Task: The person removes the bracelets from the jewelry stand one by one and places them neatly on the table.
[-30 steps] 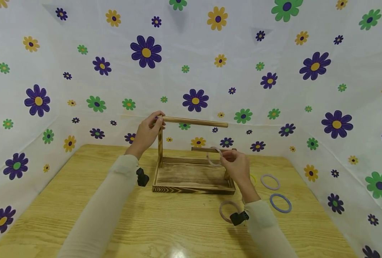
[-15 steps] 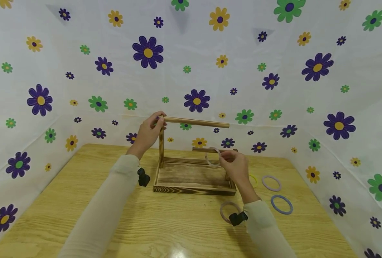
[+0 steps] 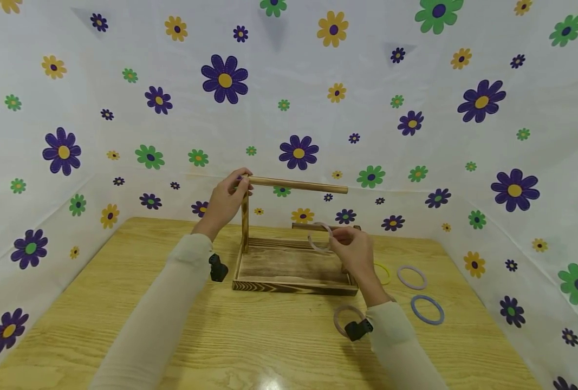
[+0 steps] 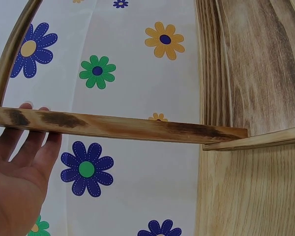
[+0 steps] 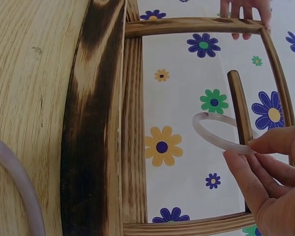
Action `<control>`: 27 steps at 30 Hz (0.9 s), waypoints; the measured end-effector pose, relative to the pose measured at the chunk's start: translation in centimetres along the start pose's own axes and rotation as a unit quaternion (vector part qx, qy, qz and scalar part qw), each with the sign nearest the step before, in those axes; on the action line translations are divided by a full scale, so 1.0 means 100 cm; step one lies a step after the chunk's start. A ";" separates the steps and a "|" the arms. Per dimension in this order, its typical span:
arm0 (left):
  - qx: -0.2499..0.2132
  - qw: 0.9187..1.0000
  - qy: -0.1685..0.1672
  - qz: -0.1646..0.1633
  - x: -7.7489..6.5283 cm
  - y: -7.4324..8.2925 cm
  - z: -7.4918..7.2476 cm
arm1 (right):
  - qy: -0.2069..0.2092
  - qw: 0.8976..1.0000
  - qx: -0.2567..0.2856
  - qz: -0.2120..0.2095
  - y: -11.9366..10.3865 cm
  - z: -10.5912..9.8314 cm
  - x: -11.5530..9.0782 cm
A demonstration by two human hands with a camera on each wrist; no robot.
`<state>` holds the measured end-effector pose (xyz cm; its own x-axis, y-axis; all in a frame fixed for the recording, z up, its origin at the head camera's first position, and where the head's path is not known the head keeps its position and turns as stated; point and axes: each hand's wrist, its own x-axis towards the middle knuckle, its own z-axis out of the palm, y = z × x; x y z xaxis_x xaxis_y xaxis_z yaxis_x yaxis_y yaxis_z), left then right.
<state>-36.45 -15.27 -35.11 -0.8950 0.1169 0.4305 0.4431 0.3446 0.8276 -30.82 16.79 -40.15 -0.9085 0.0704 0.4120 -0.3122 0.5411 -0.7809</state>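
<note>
A brown wooden stand [image 3: 293, 288] has a shallow tray base, a higher bar [image 3: 298, 184] on its left post [image 3: 245, 222] and a lower bar [image 3: 300, 226] from the right. My left hand [image 3: 223, 200] grips the top of the left post; in the left wrist view its fingers [image 4: 30, 142] pass behind the wood. My right hand [image 3: 354, 249] pinches a pale lilac ring [image 5: 210, 139] between thumb and fingers. That ring circles the lower bar, tilted, as the right wrist view shows. The right post is largely hidden behind my right hand.
On the wooden table right of the stand lie a yellow ring [image 3: 385, 273], a lilac ring [image 3: 400, 278] and a blue ring [image 3: 427, 322]. Another pale ring [image 3: 336, 323] lies in front, partly behind the right wrist camera [image 3: 358, 329]. A flowered cloth [image 3: 171, 130] hangs behind.
The ring in my right hand has shifted slightly left along the lower bar and turned. My left hand keeps its grip on the post. The whole view drifts a little.
</note>
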 end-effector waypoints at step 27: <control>-0.001 1.000 -0.001 0.003 -0.001 0.001 -0.001 | -0.009 1.000 0.014 -0.002 -0.009 0.009 0.000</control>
<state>-36.34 -15.33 -35.01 -0.8920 0.1211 0.4356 0.4494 0.3423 0.8251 -30.82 15.54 -39.87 -0.9119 0.0530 0.4069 -0.3232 0.5184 -0.7917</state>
